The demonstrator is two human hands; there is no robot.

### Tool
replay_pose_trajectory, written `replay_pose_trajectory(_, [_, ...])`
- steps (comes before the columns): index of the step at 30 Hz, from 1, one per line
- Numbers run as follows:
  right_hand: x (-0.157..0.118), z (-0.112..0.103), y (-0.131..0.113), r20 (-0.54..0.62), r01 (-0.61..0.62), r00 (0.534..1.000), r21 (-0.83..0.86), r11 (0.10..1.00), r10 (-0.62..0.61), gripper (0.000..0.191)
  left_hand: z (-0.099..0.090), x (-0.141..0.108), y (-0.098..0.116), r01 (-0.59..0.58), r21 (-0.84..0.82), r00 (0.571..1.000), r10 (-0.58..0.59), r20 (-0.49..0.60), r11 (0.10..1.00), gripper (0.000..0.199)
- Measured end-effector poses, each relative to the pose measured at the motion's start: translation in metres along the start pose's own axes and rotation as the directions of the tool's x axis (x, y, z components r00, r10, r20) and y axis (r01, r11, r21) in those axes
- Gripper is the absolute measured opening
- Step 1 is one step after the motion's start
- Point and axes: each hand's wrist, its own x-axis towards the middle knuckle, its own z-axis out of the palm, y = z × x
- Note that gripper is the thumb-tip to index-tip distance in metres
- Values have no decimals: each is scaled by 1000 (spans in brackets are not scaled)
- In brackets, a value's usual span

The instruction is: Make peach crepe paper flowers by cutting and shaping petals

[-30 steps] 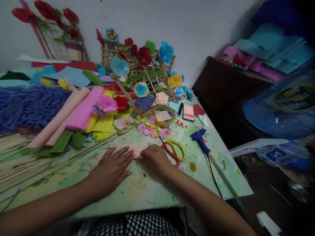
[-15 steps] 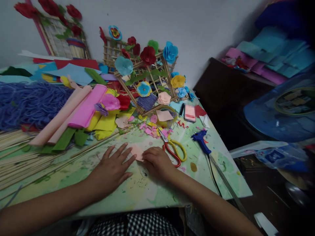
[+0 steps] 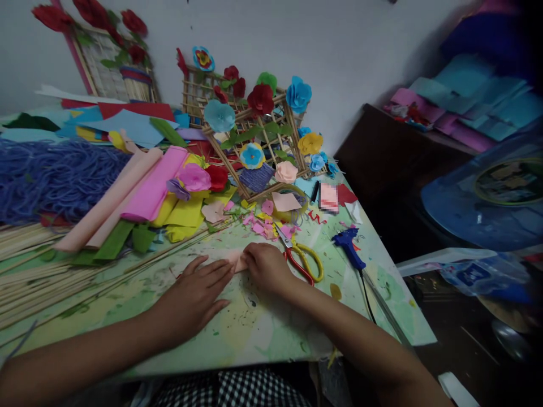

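Observation:
A small peach paper piece (image 3: 238,262), with a crease or fold showing, lies on the table between my hands. My left hand (image 3: 199,299) rests flat, its fingers stretched out and their tips on the paper's left part. At the paper's right edge, my right hand (image 3: 268,268) has its fingers bent and pinched on it; the fingertips are partly hidden. Close to the right of that hand lie scissors (image 3: 289,244) with one red and one yellow handle. Behind them are scattered pink and yellow paper scraps (image 3: 263,227).
A blue glue gun (image 3: 351,249) with a black cord lies on the right of the table (image 3: 271,333). Bamboo sticks (image 3: 55,288), rolled paper (image 3: 112,198) and purple yarn (image 3: 59,181) crowd the left. Flower-decorated stick frames (image 3: 254,130) stand behind.
My right hand has moved slightly up and left with the paper's edge, and the paper now looks folded. My left fingers have drawn closer together and moved onto it.

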Motion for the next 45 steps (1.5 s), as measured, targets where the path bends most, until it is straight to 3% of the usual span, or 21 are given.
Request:
replay_pose_trajectory(13, [16, 15, 0, -26, -30, 999, -33, 999, 29, 13, -2, 1, -6, -36, -25, 999, 36, 6, 999, 46])
replay_pose_trajectory(27, [12, 22, -2, -90, -73, 994, -68, 995, 67, 9, 0, 1, -4, -4, -25, 1000, 4, 29, 1000, 44])
replay_pose_trajectory(35, [11, 23, -1, -94, -83, 992, -30, 996, 80, 7, 4, 3, 0, 29, -19, 999, -29, -14, 999, 48])
replay_pose_trajectory(42, [10, 20, 2, -93, -125, 988, -22, 992, 123, 24, 4, 5, -1, 39, -39, 998, -37, 53, 998, 44])
replay_pose_trajectory(45, [6, 19, 2, -109, -126, 987, -28, 992, 122, 42, 4, 4, -2, 48, -50, 997, -44, 64, 998, 46])
